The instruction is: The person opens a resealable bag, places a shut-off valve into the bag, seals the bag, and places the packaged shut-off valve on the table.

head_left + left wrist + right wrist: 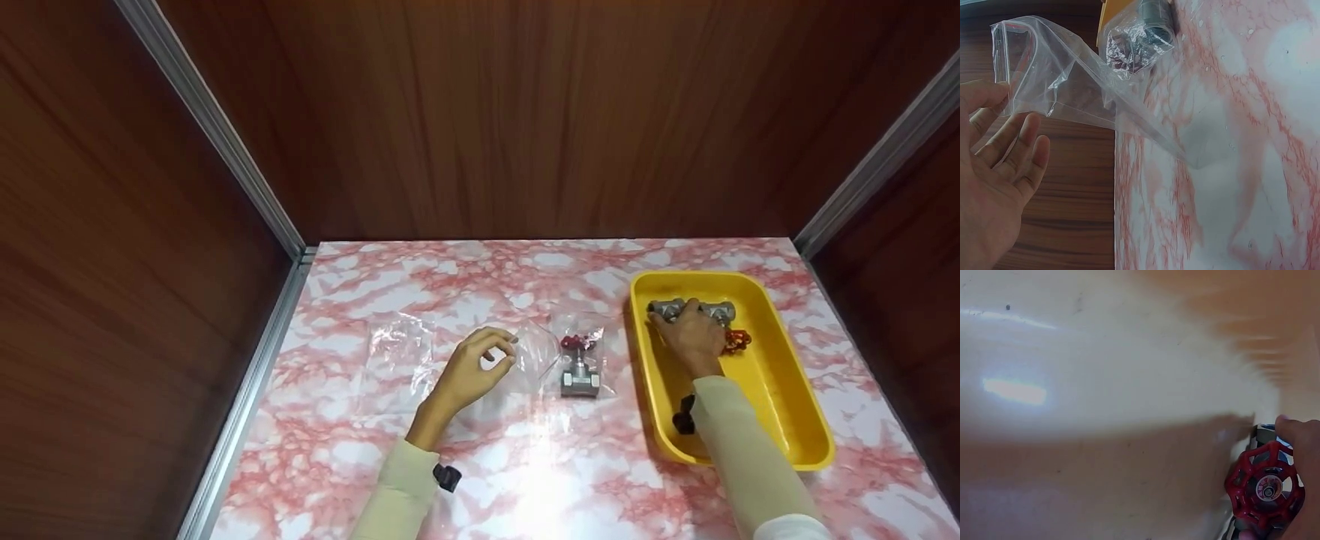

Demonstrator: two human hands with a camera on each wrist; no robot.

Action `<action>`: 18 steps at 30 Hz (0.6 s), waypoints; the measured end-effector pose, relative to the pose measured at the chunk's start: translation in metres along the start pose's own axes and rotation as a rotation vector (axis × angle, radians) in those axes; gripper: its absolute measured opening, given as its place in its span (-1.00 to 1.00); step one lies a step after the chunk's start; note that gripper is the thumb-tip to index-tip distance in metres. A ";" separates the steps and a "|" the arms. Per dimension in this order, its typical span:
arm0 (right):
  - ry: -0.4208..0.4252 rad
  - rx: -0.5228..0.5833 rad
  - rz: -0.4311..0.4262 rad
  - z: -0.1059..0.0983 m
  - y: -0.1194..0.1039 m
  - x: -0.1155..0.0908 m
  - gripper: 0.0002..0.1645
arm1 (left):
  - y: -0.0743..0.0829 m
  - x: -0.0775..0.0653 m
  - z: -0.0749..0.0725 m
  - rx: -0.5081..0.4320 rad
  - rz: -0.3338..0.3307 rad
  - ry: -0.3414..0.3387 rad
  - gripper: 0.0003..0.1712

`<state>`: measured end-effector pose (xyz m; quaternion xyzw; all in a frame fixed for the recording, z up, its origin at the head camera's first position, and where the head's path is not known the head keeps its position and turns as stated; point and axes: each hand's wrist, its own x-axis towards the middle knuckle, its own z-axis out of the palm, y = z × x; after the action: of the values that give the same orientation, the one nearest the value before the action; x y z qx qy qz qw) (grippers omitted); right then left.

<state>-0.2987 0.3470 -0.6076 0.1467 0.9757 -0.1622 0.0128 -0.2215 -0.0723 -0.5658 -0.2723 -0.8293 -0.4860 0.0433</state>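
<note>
My left hand pinches the mouth of a clear zip bag between thumb and fingers. The bag stands up off the table, and nothing shows inside it. Over in the yellow tray, my right hand grips a grey metal gate valve. In the right wrist view, a red handwheel shows beside the thumb; the hand covers part of the valve. A second valve lies close by in the tray, its handwheel pointing toward the near side.
Between the left hand and the tray lies a valve in a clear bag. Another clear bag lies flat left of the left hand. Wood-patterned panels enclose the marbled table at the back and sides.
</note>
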 end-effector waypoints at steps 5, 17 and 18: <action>-0.025 0.003 0.005 -0.002 -0.002 0.000 0.11 | 0.000 0.000 0.000 0.003 0.003 -0.002 -0.92; -0.068 0.017 0.011 -0.002 0.000 -0.002 0.18 | -0.001 0.000 0.002 0.009 0.003 -0.009 -0.97; -0.067 0.024 0.010 -0.002 0.000 -0.002 0.17 | -0.001 0.000 0.002 0.009 0.002 -0.010 -0.95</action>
<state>-0.2968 0.3474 -0.6053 0.1460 0.9720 -0.1788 0.0445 -0.2220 -0.0707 -0.5679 -0.2751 -0.8315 -0.4809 0.0408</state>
